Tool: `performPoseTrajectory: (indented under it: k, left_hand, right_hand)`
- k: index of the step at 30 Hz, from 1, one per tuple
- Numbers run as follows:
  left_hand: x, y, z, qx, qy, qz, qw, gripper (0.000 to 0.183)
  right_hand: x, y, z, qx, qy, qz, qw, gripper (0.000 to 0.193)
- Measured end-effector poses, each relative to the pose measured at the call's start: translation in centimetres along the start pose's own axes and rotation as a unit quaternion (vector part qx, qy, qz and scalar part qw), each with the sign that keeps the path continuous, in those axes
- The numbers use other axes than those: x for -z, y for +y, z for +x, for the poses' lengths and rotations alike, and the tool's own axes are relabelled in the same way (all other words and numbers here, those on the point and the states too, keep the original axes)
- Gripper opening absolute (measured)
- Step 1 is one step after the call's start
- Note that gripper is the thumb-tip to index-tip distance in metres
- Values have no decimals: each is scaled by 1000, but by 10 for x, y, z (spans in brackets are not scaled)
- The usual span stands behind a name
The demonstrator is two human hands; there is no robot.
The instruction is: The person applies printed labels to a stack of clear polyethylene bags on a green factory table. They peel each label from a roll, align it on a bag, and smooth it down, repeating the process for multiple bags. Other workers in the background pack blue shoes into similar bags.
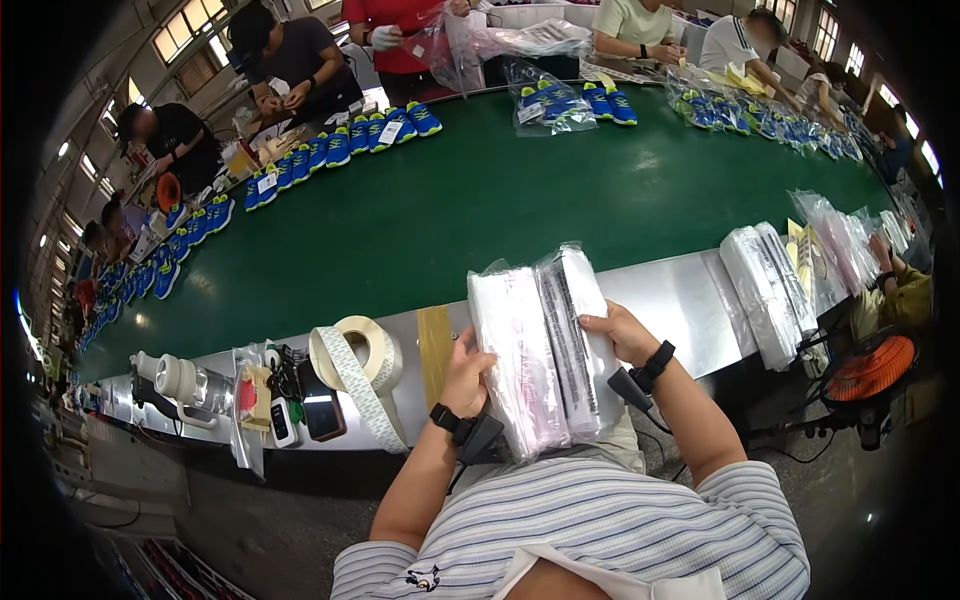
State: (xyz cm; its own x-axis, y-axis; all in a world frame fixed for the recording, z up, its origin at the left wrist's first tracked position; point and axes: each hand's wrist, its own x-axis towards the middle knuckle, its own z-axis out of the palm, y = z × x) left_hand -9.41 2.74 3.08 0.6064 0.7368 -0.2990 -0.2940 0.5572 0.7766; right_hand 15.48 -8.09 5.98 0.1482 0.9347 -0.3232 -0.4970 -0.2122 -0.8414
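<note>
Close in front of my body is a thick stack of clear plastic bags (515, 350), with dark printing running down its right half. My left hand (468, 378) grips the stack by its left edge, thumb on top. On the opposite edge, my right hand (622, 335) is closed with its thumb pressed on the upper side. The undersides of both hands' fingers are hidden. The stack tilts slightly and overlaps the metal table edge. Just left of it lies a strip of brown tape (433, 350) on the metal, beside a roll of white label tape (370, 355).
Beyond runs a green conveyor belt (420, 240) with blue shoes (330, 148) along its far side. More bag bundles (765, 290) lie at right, near an orange fan (870, 375). A phone (323, 415) and a clear jug (205, 388) stand left. Several people work across the belt.
</note>
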Motion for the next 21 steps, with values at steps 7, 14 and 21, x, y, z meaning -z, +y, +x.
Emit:
performPoseTrajectory:
  k: [7,14,21]
  left_hand:
    - [6,-8,7,10,-18,7,1000,72]
    - [0,-21,9,-36,1,168,985,75]
    - [-3,-12,4,-35,-18,139,990,77]
  right_hand:
    - [25,21,5,2,124,-155,980,44]
    - [-38,-2,1,-57,130,-315,939,80]
    - [14,18,23,2,76,-408,910,50]
